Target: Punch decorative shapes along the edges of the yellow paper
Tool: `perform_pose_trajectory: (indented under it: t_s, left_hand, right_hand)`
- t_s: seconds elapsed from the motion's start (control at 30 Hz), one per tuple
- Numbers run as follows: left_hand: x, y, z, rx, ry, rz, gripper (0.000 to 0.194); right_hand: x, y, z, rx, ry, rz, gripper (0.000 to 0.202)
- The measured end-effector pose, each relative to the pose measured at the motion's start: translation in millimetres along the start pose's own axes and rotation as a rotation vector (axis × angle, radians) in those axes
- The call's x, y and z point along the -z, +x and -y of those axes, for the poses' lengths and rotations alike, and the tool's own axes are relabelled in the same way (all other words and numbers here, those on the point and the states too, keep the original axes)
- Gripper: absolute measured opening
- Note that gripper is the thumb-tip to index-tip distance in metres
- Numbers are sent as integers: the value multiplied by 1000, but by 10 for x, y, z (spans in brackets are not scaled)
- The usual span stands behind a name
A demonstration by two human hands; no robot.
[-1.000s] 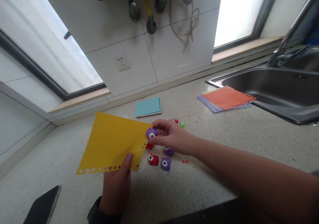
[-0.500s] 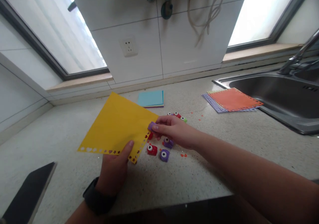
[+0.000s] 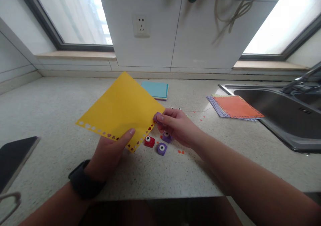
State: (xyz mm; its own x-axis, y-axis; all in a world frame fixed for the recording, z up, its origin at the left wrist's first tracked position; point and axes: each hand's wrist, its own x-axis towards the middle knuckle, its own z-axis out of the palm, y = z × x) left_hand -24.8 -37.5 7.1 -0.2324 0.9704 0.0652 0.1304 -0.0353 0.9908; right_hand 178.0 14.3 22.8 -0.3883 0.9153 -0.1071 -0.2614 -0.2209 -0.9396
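A yellow paper sheet (image 3: 122, 105) is held tilted above the counter, its two near edges lined with punched hearts, stars and other small shapes. My left hand (image 3: 112, 149) grips its near edge, thumb on top and fingers underneath. At the sheet's right corner, my right hand (image 3: 179, 125) pinches a purple craft punch (image 3: 157, 117) set on the paper's edge. Just below lie a red punch (image 3: 149, 141), a purple punch (image 3: 162, 148) and another purple punch (image 3: 167, 137). More punches behind my right hand are mostly hidden.
Blue paper sheets (image 3: 155, 89) are stacked near the wall. Punched orange and purple sheets (image 3: 237, 107) lie by the steel sink (image 3: 271, 119) at right. Orange paper bits (image 3: 181, 152) are scattered about. A dark flat object (image 3: 16, 155) rests at far left.
My view has tilted and shifted, so the wall sits higher in the picture. Both hands keep their holds, and the punch stays near the sheet's right corner.
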Motion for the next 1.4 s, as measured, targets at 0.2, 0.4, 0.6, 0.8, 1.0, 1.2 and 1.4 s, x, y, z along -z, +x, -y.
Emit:
perform_pose_trajectory:
  t_s: [0.2,0.4,0.6,0.8,1.0,1.2,1.4]
  left_hand:
    - [1,4,47,26,-34,-20,31]
    - [-2,13,30,18,-33,4,30]
    - [-1,6,7,29,20,5,28]
    - [15,-8,4,44,47,54,31]
    - [24,-6,-24,35,41,85,35]
    - [28,-6,-32,33,64,92,34]
    - [29,-13,-19,30,62,76,27]
  right_hand:
    - [29,11,-34,27,-44,7,32]
    - [36,16,-69,72,-72,8,34]
    - [36,14,-72,83,-83,24,33]
    - [45,17,-77,85,-120,16,33]
    - [53,21,-84,91,-114,27,31]
    - [44,31,-82,97,-123,15,30]
    - [54,39,-97,116,-148,29,31]
